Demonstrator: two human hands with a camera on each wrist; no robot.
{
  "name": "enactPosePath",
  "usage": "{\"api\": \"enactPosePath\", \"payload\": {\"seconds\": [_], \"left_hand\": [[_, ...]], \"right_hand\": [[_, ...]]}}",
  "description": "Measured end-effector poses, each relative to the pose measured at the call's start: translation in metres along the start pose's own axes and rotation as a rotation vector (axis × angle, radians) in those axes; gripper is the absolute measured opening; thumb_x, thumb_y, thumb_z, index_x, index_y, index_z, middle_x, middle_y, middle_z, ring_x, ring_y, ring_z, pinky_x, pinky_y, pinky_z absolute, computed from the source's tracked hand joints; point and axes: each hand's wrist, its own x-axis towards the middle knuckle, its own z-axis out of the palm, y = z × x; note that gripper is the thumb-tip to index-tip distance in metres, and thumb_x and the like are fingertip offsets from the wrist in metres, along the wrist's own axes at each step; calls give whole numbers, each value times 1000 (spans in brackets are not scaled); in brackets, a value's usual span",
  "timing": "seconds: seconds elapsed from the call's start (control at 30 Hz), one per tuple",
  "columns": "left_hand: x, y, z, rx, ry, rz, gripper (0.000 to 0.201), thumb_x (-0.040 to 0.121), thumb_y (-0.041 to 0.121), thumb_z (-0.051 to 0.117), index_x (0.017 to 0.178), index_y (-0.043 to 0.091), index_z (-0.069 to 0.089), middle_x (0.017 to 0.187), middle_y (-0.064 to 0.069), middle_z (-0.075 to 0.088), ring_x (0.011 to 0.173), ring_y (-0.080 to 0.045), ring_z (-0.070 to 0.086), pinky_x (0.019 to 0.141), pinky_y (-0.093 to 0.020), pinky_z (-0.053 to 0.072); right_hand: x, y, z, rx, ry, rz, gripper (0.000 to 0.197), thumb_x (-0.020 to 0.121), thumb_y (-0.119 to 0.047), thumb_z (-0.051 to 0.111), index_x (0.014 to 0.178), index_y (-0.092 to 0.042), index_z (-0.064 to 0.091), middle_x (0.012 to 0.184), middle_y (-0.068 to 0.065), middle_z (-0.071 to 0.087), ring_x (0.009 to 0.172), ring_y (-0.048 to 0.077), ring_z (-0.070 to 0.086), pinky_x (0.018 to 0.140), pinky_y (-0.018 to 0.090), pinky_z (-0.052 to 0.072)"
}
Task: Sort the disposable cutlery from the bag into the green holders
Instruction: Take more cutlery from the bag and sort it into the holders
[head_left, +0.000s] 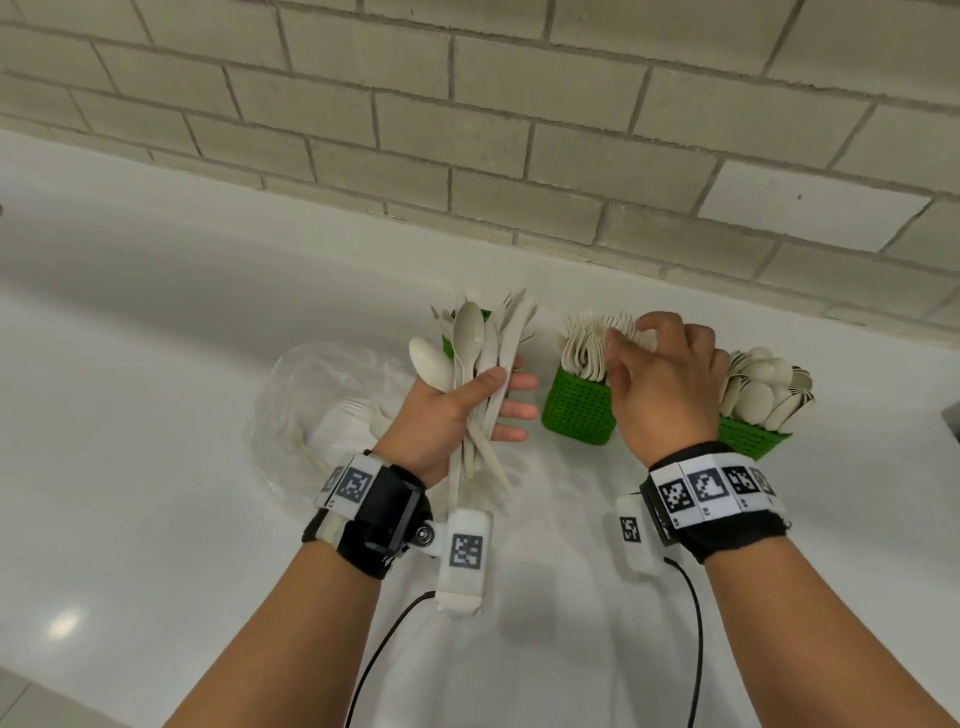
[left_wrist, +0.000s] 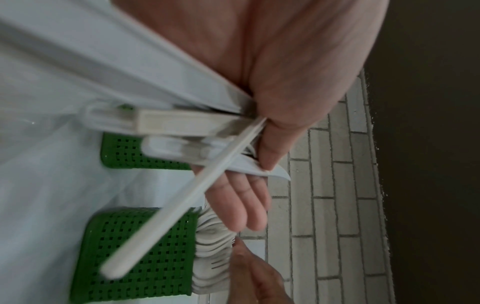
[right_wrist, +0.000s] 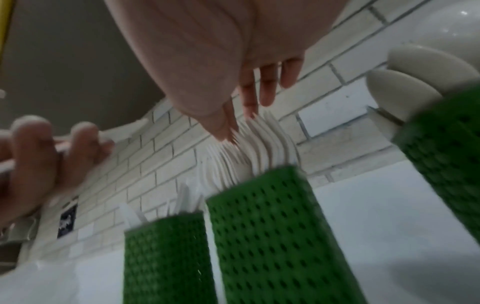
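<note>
- Head view, and at 9 o'clock the clear plastic bag (head_left: 311, 410) lies crumpled on the white table (head_left: 130, 322), a few pale forks (head_left: 358, 410) showing inside it.
- Just right of the bag, the left hand (head_left: 441, 415) is up off the table with its grip wrapped round a mixed bundle of cutlery (head_left: 480, 364): thumb across the front, fingers behind, spoon bowls and knife tips fanning toward 12 o'clock, handles hanging toward 6.
- Left wrist view confirms it: the thumb (left_wrist: 272, 144) clamps the crossed handles against the palm, one long handle (left_wrist: 176, 216) jutting out toward 7 o'clock.
- Behind that bundle, a left green holder (head_left: 448, 345) peeks out, mostly hidden; the right wrist view shows it (right_wrist: 166, 257) standing upright with a few white pieces in it.
- Centre now: the middle green holder (head_left: 579, 410) stands upright on the table, packed with forks (head_left: 592, 343), tines up.
- The right hand (head_left: 665, 384) sits right over those forks, fingers loosely bent, fingertips (right_wrist: 250, 102) at the tines; no piece shows in its grip, which looks relaxed and empty.
- At 3 o'clock, the right green holder (head_left: 753, 434) is partly behind the right wrist, crammed with spoons (head_left: 769, 384), bowls up.
- Tiled brick wall (head_left: 519, 130) runs across the back at 12 o'clock.
</note>
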Motion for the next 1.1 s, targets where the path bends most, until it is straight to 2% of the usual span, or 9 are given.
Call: {"api": "enactPosePath", "payload": {"seconds": [0.1, 0.17, 0.33, 0.53, 0.63, 0.77, 0.87, 0.97, 1.1], "left_hand": [[-2, 0, 5, 2, -60, -28, 23, 99, 12, 50, 117, 2, 62, 103, -13, 74, 79, -23, 72, 67, -35, 61], [-2, -1, 10, 17, -107, -41, 24, 99, 11, 50, 119, 2, 60, 100, -13, 74, 78, -24, 72, 67, -35, 61], [-6, 0, 16, 6, -156, -64, 31, 98, 20, 49, 125, 6, 58, 106, -16, 73, 82, -28, 72, 68, -39, 61], [-8, 0, 11, 71, -182, -105, 41, 93, 30, 54, 127, 6, 56, 107, -24, 70, 85, -37, 71, 67, -45, 61], [-9, -1, 7, 88, -213, -100, 44, 93, 30, 53, 126, 1, 56, 108, -24, 70, 89, -36, 71, 71, -45, 60], [-8, -4, 2, 131, -164, -73, 37, 99, 25, 48, 118, -5, 59, 104, -21, 71, 76, -29, 70, 65, -39, 60], [-6, -4, 3, 187, -150, -31, 30, 101, 22, 48, 110, -4, 59, 94, -19, 71, 62, -26, 64, 53, -33, 55], [-3, -7, 1, 145, -129, -31, 35, 100, 25, 47, 118, -2, 62, 103, -22, 70, 79, -29, 68, 65, -37, 59], [3, -11, -19, 126, 114, 47, 31, 104, 25, 42, 114, 10, 67, 109, -8, 73, 95, -22, 68, 76, -30, 55]], "right_hand": [[6, -22, -17, 423, -167, 101, 34, 94, -43, 55, 113, -20, 71, 113, 2, 58, 102, 22, 54, 91, 37, 41], [6, -43, -26, 785, -300, 195, 27, 90, -39, 63, 98, -16, 74, 100, 3, 62, 87, 14, 64, 85, 35, 52], [4, -52, -23, 1071, -348, 289, 26, 91, -23, 66, 76, -2, 71, 79, 18, 71, 76, 36, 67, 78, 52, 55], [1, -60, -28, 1098, -466, 210, 28, 90, -18, 67, 65, -7, 67, 68, 23, 61, 65, 23, 65, 64, 33, 59], [4, -58, -25, 1019, -417, 228, 42, 88, -23, 70, 50, -19, 53, 47, -1, 47, 47, 10, 46, 51, 23, 41], [8, -50, -17, 1084, -226, 389, 46, 82, -42, 69, 53, -14, 45, 49, 7, 41, 47, 20, 37, 53, 34, 33], [1, -57, -19, 1043, -371, 292, 30, 89, -32, 68, 69, -9, 65, 57, -2, 63, 54, 15, 60, 57, 30, 48], [0, -60, -25, 1064, -358, 277, 29, 93, -24, 63, 71, -7, 66, 47, -5, 58, 43, 8, 53, 50, 22, 43], [1, -40, -15, 948, -250, 337, 37, 92, -29, 64, 77, 5, 63, 48, 3, 57, 38, 16, 53, 46, 25, 44]]}}
